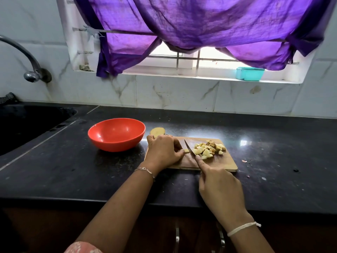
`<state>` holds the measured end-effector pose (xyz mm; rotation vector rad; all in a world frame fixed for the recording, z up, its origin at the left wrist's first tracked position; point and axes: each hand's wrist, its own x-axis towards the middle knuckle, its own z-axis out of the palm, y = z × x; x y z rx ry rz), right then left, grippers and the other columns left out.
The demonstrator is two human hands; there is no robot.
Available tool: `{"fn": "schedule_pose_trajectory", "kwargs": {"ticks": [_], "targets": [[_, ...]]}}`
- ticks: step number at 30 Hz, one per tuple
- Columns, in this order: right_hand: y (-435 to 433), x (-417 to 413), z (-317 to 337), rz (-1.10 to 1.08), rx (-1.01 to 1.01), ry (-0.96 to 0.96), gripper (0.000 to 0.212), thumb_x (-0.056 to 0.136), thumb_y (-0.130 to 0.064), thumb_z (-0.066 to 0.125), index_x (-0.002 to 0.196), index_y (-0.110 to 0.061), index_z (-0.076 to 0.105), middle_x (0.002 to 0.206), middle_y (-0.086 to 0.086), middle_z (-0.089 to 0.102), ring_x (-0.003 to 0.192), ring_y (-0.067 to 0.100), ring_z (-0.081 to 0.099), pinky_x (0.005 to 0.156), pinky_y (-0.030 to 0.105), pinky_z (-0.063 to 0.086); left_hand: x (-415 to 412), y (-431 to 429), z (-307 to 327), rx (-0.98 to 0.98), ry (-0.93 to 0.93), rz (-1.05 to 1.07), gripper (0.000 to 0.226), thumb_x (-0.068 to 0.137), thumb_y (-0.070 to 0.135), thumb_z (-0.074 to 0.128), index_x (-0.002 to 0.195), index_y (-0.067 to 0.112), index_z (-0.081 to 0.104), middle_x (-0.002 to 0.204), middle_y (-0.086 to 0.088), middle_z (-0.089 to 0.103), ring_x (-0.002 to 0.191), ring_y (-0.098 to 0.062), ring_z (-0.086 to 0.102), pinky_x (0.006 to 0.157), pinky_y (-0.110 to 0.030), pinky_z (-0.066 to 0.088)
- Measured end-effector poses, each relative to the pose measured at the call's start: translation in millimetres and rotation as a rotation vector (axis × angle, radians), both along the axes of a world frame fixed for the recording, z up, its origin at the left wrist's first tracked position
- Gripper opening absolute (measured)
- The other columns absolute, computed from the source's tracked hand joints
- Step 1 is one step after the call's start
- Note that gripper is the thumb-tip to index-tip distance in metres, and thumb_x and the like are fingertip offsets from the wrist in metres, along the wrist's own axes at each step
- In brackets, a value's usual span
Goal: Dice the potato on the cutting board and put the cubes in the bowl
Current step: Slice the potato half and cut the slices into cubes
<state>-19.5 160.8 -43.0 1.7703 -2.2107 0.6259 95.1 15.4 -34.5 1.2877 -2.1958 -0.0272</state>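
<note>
Potato strip (186,151) on the left part of the cutting board (218,164), pinched down by the curled fingers of the left hand (164,152). Shows only a pale end toward the blade; rest hidden beneath the hand. Knife (189,147) gripped in the right hand (220,190), forefinger laid along the spine, handle swallowed wholly by the fist. Points tip away, edge down just beside the strip's visible end; cannot tell whether touching it. Heap of cubes (209,149) right of the blade on the board, a few pieces with brown skin, lower ones covered by upper ones. Red bowl (116,134) on the dark counter (73,176) just left of the board. Potato half (157,132) behind the left hand, between bowl and board, pale cut face showing, near side hidden by the knuckles. Sink (27,125) at far left, cut off by the frame edge, too dark to read inside. Tap (23,55) above it, likewise cropped. Purple curtain (182,21) over the window, teal box (250,73) on the sill under the cloth's hem.
</note>
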Motion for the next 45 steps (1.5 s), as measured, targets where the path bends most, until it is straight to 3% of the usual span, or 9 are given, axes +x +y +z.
{"fn": "schedule_pose_trajectory", "kwargs": {"ticks": [10,14,19,26,32,35,39,45], "targets": [[-7,1,1,0.027,0.027,0.054,0.056,0.099,-0.029,0.038,0.149,-0.044,0.02,0.109,-0.003,0.064,0.098,0.016,0.062,0.073,0.029,0.045,-2,0,-2,0.012,0.007,-0.001,0.025,0.086,0.049,0.061,0.097,0.03,0.073,0.103,0.014,0.068,0.105,-0.009,0.055,0.093,-0.04,0.023],[-15,5,4,0.01,0.067,0.148,0.058,0.098,-0.019,0.037,0.151,-0.035,0.021,0.11,-0.003,0.064,0.097,0.017,0.063,0.066,0.027,0.039,-2,0,-2,0.0,-0.009,0.013,0.024,0.086,0.049,0.06,0.096,0.031,0.072,0.106,0.014,0.068,0.104,-0.009,0.056,0.095,-0.042,0.024],[-27,16,7,0.027,0.078,0.239,0.055,0.099,-0.007,0.031,0.152,-0.023,0.024,0.111,0.0,0.065,0.098,0.019,0.063,0.068,0.029,0.044,-3,2,-3,-0.006,0.003,0.01,0.023,0.086,0.048,0.06,0.098,0.032,0.073,0.106,0.015,0.068,0.107,-0.008,0.056,0.095,-0.041,0.022],[-12,9,-2,0.021,-0.039,0.002,0.056,0.098,-0.024,0.037,0.15,-0.039,0.022,0.103,-0.003,0.066,0.092,0.016,0.063,0.069,0.028,0.046,-1,4,-3,0.049,0.114,0.033,0.024,0.082,0.048,0.062,0.095,0.031,0.073,0.092,0.016,0.069,0.094,-0.003,0.057,0.083,-0.034,0.017],[2,13,0,0.058,-0.006,0.029,0.056,0.099,-0.031,0.036,0.15,-0.042,0.017,0.111,-0.005,0.063,0.1,0.016,0.06,0.075,0.031,0.046,-1,4,-2,0.06,0.138,0.042,0.019,0.081,0.044,0.063,0.086,0.028,0.073,0.085,0.014,0.069,0.089,-0.005,0.057,0.083,-0.034,0.018],[-2,16,1,0.041,0.03,0.081,0.056,0.1,-0.026,0.036,0.152,-0.035,0.019,0.111,-0.004,0.064,0.1,0.017,0.061,0.075,0.03,0.047,-1,2,-4,0.097,0.187,0.016,0.017,0.08,0.043,0.067,0.082,0.027,0.073,0.082,0.015,0.068,0.079,-0.002,0.053,0.087,-0.034,0.024],[-10,26,4,0.039,0.078,0.19,0.056,0.098,-0.012,0.035,0.152,-0.024,0.024,0.11,0.0,0.064,0.099,0.02,0.063,0.073,0.031,0.048,2,-7,-7,0.227,0.291,-0.098,0.009,0.075,0.035,0.074,0.072,0.027,0.072,0.064,0.019,0.061,0.062,0.003,0.05,0.094,-0.042,0.046],[-29,19,11,0.057,0.07,0.204,0.052,0.097,-0.009,0.035,0.148,-0.021,0.033,0.108,0.001,0.065,0.097,0.02,0.063,0.07,0.03,0.047,3,-10,-6,0.276,0.294,-0.122,0.011,0.074,0.03,0.074,0.065,0.032,0.068,0.064,0.019,0.063,0.058,0.003,0.049,0.092,-0.042,0.048]]}}
